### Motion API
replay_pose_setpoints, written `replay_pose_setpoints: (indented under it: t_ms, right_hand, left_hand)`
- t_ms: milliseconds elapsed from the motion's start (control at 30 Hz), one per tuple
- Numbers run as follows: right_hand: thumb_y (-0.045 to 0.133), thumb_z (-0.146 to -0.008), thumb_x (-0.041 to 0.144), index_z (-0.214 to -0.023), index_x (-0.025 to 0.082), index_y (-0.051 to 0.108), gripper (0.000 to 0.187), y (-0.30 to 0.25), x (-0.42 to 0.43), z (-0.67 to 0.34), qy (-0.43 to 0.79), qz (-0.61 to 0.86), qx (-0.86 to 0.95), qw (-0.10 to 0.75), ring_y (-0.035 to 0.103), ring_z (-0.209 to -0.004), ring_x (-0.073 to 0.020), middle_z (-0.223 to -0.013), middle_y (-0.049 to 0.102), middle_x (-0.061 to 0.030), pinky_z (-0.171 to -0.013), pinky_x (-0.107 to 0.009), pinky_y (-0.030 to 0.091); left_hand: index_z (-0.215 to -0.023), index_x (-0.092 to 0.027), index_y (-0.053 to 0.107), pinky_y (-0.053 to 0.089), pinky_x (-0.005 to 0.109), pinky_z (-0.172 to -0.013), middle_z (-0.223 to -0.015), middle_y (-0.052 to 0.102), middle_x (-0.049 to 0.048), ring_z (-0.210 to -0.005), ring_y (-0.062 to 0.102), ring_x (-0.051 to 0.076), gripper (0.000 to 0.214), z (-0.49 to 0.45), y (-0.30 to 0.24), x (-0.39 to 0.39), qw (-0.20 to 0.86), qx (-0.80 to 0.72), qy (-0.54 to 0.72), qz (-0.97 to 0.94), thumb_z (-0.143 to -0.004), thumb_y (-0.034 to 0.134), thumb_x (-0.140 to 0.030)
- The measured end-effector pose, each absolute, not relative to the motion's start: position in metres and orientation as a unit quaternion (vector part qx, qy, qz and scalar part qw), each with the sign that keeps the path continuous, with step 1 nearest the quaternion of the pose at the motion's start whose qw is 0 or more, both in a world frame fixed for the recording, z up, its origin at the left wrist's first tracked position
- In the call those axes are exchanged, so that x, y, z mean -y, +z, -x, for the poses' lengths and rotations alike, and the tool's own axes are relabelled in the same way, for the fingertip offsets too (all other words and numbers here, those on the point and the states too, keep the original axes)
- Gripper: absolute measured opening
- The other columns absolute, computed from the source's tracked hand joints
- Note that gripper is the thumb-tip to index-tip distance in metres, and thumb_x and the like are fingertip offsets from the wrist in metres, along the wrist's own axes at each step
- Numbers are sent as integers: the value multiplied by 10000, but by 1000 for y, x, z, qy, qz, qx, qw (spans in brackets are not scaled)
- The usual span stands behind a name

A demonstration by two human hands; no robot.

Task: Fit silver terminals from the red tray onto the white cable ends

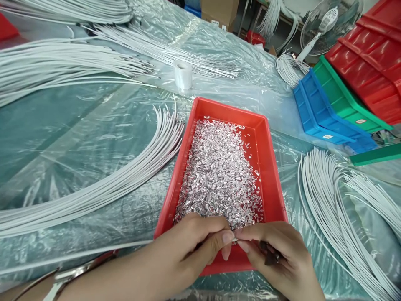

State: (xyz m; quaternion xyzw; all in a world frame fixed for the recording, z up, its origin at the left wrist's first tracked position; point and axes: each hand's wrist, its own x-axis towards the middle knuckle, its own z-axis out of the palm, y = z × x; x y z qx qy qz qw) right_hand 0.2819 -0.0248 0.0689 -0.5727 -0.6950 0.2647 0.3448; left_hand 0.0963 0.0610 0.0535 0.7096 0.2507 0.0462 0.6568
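Note:
A red tray (270, 167) lies in front of me, filled with a heap of tiny silvery metal pieces (219, 171). Both my hands meet over its near edge. My left hand (191, 244) pinches a thin white wire that runs off to the left along the table. My right hand (278, 251) has its fingers closed and presses a small silvery piece (234, 241) against the wire's tip; something dark sits in its palm, too hidden to name.
Bundles of white wires curve at the left (103, 188), the far left (62, 67) and the right (341, 209). A roll of clear tape (182, 74) stands behind the tray. Stacked blue (322, 113), green and red bins (369, 58) sit at the right. Plastic sheeting covers the table.

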Motion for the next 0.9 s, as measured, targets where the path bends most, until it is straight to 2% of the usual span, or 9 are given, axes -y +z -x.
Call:
replay_pose_setpoints:
  t_ms: [133, 267, 333, 533, 633, 900]
  right_hand:
    - [609, -841, 130, -972, 273, 595, 194, 69, 25, -284, 260, 583, 697, 326, 603, -525, -73, -724, 703, 73, -572, -202, 474]
    - [608, -808, 107, -954, 277, 591, 225, 68, 27, -287, 275, 590, 687, 323, 574, -505, -76, -706, 687, 75, -537, -221, 427]
    - [610, -787, 95, -940, 276, 597, 238, 67, 28, -289, 287, 598, 679, 314, 543, -485, -75, -672, 664, 80, -527, -231, 402]
    - [646, -771, 95, -902, 255, 575, 219, 67, 29, -291, 343, 586, 677, 284, 476, -487, -58, -642, 601, 90, -504, -219, 342]
    - [653, -746, 53, -887, 249, 562, 258, 69, 26, -292, 385, 576, 672, 262, 471, -518, -52, -654, 580, 93, -506, -202, 334]
    - [618, -800, 88, -875, 227, 566, 166, 66, 18, -297, 408, 526, 708, 237, 477, -543, -68, -689, 580, 59, -529, -206, 354]
  left_hand:
    - [-779, -198, 488, 353, 220, -599, -659, 454, -51, -631, 470, 95, 322, -96, 56, -60, 619, -239, 44, -747, -1016, 321, -337]
    - [-954, -238, 522, 384, 221, -663, -837, 594, -37, -757, 553, 109, 188, -94, 58, -59, 625, -236, 47, -743, -1006, 356, -308]
    - [-990, -251, 510, 392, 219, -683, -887, 616, -39, -787, 565, 111, 147, -93, 57, -59, 624, -238, 48, -743, -1001, 370, -293]
    - [-956, -219, 539, 409, 222, -618, -784, 614, -17, -685, 568, 128, 198, -94, 52, -56, 564, -240, 46, -789, -998, 351, -263]
    - [-939, -215, 563, 420, 213, -600, -762, 623, -12, -658, 579, 128, 213, -93, 49, -53, 545, -240, 57, -801, -994, 361, -251]
    - [-966, -206, 616, 453, 208, -621, -768, 651, 10, -657, 614, 135, 259, -93, 44, -50, 530, -222, 67, -816, -990, 359, -217]
